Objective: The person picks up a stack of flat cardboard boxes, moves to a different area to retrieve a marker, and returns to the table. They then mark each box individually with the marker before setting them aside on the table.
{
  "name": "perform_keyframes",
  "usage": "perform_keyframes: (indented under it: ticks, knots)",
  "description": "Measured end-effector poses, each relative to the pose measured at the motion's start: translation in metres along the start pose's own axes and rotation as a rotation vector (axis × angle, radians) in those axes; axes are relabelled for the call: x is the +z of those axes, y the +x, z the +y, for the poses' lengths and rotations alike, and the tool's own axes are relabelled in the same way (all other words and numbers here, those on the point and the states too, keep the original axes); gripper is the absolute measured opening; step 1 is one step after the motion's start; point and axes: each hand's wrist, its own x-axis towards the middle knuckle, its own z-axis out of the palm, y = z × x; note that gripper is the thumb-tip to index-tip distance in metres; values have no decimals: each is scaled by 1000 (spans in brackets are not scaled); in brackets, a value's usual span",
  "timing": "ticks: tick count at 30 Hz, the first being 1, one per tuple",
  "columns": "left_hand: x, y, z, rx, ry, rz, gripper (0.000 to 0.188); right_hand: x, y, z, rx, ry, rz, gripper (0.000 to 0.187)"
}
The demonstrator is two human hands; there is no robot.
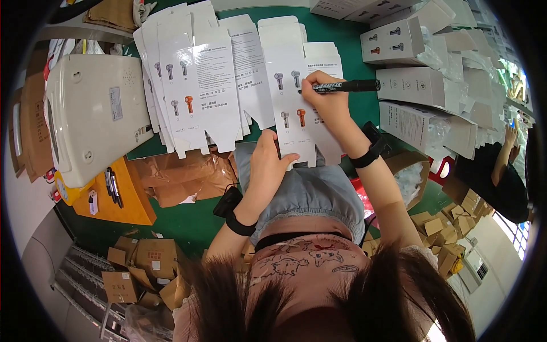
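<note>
Right hand (pixel 330 104) holds lettered black marker (pixel 356 86) over printed white carton (pixel 280 48)

Widest way through for you: green strip of bench (pixel 354 108) toward right edge, between flat carton (pixel 288 48) and standing white cartons (pixel 410 86). Marker (pixel 353 86) in your right hand (pixel 329 102) juts across it toward those cartons; your right forearm (pixel 393 199) bars near edge. Your left hand (pixel 266 162) blocks near-edge middle, thumb on flat carton. Overlapping sheets (pixel 213 62) fill left half; white machine (pixel 85 108) walls off left edge. Narrow green band along far edge, ending at far-right boxes (pixel 342 8).
</note>
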Motion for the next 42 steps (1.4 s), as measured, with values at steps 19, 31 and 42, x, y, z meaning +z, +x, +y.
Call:
perform_keyframes:
  ticks: [19,31,42]
  knots:
    - [2,-1,-7,154,45,100,37,11,-72,1,-218,-65,-215,7]
    - [-1,-6,2,96,-9,82,37,4,-73,-3,-181,5,-168,5]
    - [-117,-26,12,-84,-489,258,45,-31,-15,-22,-54,256,266,9]
